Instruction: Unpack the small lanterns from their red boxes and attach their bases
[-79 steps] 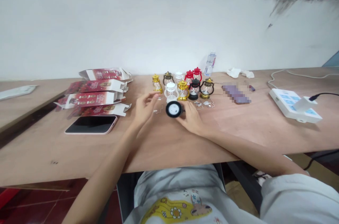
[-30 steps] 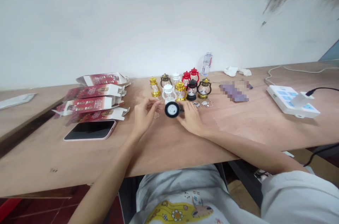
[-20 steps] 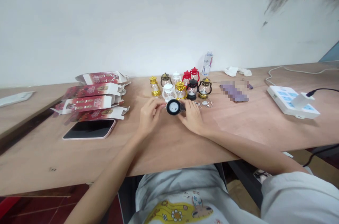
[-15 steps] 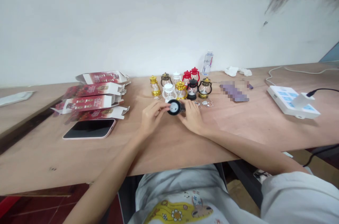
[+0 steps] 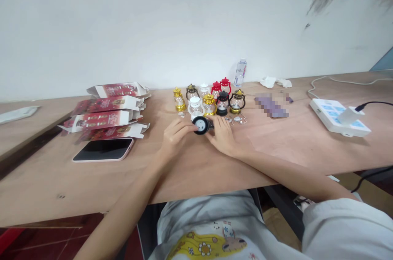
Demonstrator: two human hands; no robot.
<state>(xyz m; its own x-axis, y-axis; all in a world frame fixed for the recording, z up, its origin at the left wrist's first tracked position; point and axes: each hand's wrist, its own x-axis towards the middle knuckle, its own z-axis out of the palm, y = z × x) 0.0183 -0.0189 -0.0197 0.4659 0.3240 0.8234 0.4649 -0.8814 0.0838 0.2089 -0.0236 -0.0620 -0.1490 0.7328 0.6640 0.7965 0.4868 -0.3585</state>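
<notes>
A small black lantern [image 5: 201, 125] lies tipped over in my hands, its round base with a pale disc turned towards me. My right hand [image 5: 222, 134] is wrapped around its body from the right. From the left, my left hand [image 5: 176, 135] pinches at the rim of the base, fingertips closed together. Just behind stand several upright mini lanterns: a white lantern [image 5: 195, 106], a gold lantern [image 5: 209, 104], a black lantern [image 5: 223, 103] and a bronze lantern [image 5: 237, 102] among them. Small metal pieces [image 5: 238, 119] lie beyond my right hand.
Red and white cartons [image 5: 104, 118] are piled on the left, with a phone [image 5: 103, 150] in front. A water bottle [image 5: 240, 73] stands by the wall. To the right are crumpled tissue [image 5: 268, 82], a purple item [image 5: 271, 105] and a white power strip [image 5: 339, 117] with cables.
The base of the lantern has shifted slightly left, and my left fingers have drawn closer together at its rim. My right hand stays in nearly the same place.
</notes>
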